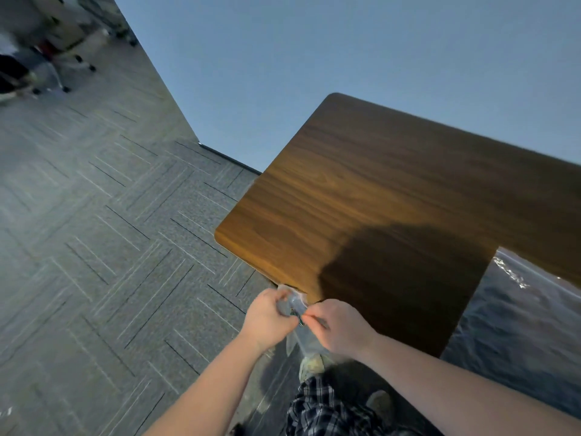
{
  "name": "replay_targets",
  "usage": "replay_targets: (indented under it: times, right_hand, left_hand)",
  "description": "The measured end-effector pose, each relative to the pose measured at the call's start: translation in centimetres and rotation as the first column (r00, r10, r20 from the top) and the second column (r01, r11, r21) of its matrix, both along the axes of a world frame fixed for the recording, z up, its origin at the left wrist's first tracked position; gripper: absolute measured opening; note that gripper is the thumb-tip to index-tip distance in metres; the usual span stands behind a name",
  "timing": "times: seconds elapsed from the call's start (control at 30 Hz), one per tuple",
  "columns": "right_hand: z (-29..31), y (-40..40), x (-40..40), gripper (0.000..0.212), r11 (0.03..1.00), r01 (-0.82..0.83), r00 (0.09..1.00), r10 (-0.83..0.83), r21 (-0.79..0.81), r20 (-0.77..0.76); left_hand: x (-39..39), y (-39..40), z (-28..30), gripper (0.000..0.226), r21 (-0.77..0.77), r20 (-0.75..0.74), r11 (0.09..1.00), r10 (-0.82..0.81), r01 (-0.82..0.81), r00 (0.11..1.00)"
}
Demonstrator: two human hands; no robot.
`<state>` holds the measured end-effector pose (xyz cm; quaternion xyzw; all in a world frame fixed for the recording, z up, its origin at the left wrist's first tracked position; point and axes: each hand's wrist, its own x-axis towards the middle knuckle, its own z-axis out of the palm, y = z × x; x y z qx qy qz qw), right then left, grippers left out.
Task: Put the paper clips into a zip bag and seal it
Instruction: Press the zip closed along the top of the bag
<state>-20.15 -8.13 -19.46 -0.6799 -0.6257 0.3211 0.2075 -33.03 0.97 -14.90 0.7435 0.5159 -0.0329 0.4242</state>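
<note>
Head view: both hands meet just off the near edge of the worktop (377, 190). Left hand (270, 319) pinches the mouth of the bag (297, 302); right hand (341, 328) pinches the same mouth from the other side. Bag hangs below the hands. Dark clips (298, 316), blurred, sit between the fingertips.

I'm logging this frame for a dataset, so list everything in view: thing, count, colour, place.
zip bag: one, clear, held between both hands off the table's near corner
table: one, brown wood grain, centre right
plastic sheet: one, clear and wrinkled, right edge by the table
carpet floor: grey tiles, left
chairs: blurred, count unclear, top left
plaid trousers: dark check, bottom centre
left hand: pinching the bag
right hand: pinching the bag
</note>
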Motion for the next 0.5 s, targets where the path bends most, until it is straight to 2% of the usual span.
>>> replay_targets:
  times: [0.17,0.23,0.33,0.4,0.5]
  right_hand:
    - [4.0,0.9,1.7,0.047,0.985,-0.149,0.989,0.151,-0.089,0.010]
    - [5.5,1.0,2.5,0.048,0.986,-0.153,0.985,0.157,-0.067,0.073]
    - [7.8,1.3,4.0,0.026,0.985,-0.076,0.985,0.050,0.153,0.167]
    - [9.8,2.0,5.5,0.024,0.990,-0.006,0.982,-0.021,0.140,0.190]
    - [12.1,2.4,8.0,0.022,0.988,0.128,0.973,-0.142,0.087,0.182]
  left_hand:
    - [1.8,1.3,5.5,0.036,0.066,0.013,0.989,0.131,-0.132,0.991]
    - [2.9,2.2,7.5,0.037,0.140,-0.011,0.978,0.159,-0.156,0.987]
    - [4.9,3.6,10.3,0.039,0.190,0.036,0.965,0.175,-0.178,0.984]
    - [6.5,4.2,12.0,0.030,0.211,0.076,0.961,0.164,-0.176,0.984]
    - [8.5,4.5,13.8,0.015,0.327,0.094,0.933,0.130,-0.154,0.987]
